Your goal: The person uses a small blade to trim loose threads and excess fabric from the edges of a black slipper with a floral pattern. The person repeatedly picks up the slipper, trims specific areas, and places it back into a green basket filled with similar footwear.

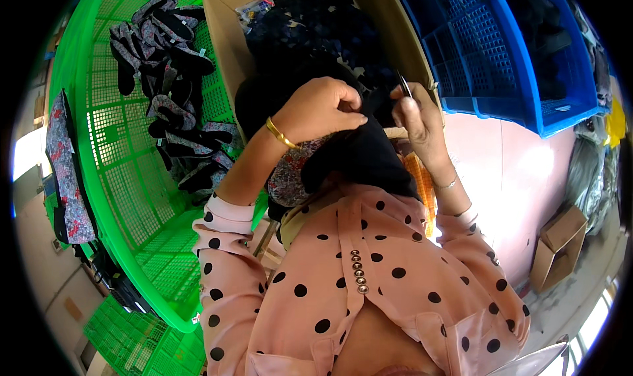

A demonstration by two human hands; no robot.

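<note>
My left hand (pixel 323 109) is closed, thumb and fingers pinching the edge of a black cloth piece (pixel 359 155) that lies over my lap. Beside that cloth, a grey-and-red floral fabric part (pixel 293 175) shows under my left wrist. My right hand (pixel 422 122) grips small metal thread snips (pixel 403 85), their dark pointed tips upward. The snips are just right of the black cloth and apart from my left hand. How far their blades are parted I cannot make out.
Ahead stands an open cardboard box (pixel 223 43) filled with dark fabric scraps (pixel 316 30). A big green basket (pixel 122 172) on the left holds several floral-and-black pieces (pixel 175 66). At the right are blue crates (pixel 514 59) and a small cardboard box (pixel 559 247). Another floral piece (pixel 66 172) hangs outside the basket.
</note>
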